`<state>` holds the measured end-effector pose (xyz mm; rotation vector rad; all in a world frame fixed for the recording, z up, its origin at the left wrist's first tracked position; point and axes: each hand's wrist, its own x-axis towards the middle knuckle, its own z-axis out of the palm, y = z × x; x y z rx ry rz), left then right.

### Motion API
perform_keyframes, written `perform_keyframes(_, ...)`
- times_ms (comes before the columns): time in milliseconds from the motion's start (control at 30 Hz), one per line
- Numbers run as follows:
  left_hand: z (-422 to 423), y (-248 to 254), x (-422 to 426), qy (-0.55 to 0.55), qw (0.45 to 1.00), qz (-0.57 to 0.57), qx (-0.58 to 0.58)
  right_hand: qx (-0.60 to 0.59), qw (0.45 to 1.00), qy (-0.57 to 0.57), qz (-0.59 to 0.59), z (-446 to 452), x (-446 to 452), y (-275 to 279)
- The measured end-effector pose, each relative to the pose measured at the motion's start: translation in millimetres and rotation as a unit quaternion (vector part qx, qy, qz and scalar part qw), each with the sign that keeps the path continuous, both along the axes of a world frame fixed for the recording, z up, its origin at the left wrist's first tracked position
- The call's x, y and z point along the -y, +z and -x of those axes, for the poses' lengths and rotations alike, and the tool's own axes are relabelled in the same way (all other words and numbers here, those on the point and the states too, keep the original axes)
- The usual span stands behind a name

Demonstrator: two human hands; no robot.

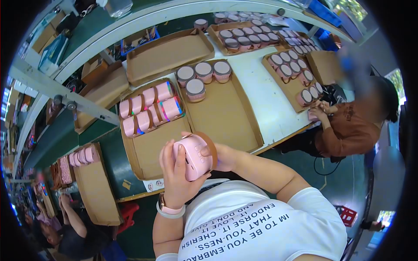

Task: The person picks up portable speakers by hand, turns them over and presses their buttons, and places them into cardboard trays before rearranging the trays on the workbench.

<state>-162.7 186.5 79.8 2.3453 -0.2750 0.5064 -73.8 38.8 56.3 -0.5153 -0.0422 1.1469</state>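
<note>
My left hand [176,178] stood upright, fingers slightly spread but closed against the side of the pink speaker [187,161]; my right hand [224,157] held it from the opposite side, its farther fingers hidden. The speaker sat tilted between my palms, before my white cotton-like shirt [261,217], its smooth, rounded shell carrying raised buttons and a brown strap [211,145].

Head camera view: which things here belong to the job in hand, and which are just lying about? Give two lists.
Likely part of the job:
pink device with brown strap, between left hand and right hand;
near-left tray, strapped devices lying in rows;
adjoining tray, four devices standing.

Apparently just lying about:
red stool at left;
clear container;
blue bin.
</note>
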Motion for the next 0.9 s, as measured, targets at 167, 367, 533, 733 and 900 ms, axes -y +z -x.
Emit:
perform_keyframes(167, -3.0, -8.1, 2.2, -0.032, 0.998, 0.057, -0.026, -0.009, 0.998, -0.067, 0.006, 8.4, -0.6, -19.1)
perform_keyframes(367, -5.6, -25.4, -9.8, -0.051, 0.988, 0.087, -0.119, 0.098, 0.961, -0.212, 0.149, 8.1, 11.4, -19.2)
perform_keyframes(533, 4.8, -47.7, -35.2, 0.035, 0.972, 0.128, -0.195, 0.790, 0.272, -0.268, 0.480, -13.1, 70.7, 19.0)
perform_keyframes(733, 12.3, -67.0, -55.7, 0.082, 0.962, 0.135, -0.223, 0.501, 0.055, -0.773, 0.385, -17.3, 166.6, 173.5)
perform_keyframes(900, -1.1, -77.3, -48.7, 0.054, 0.963, 0.140, -0.222, 0.596, -0.001, -0.695, 0.401, -8.0, 163.8, 140.3)
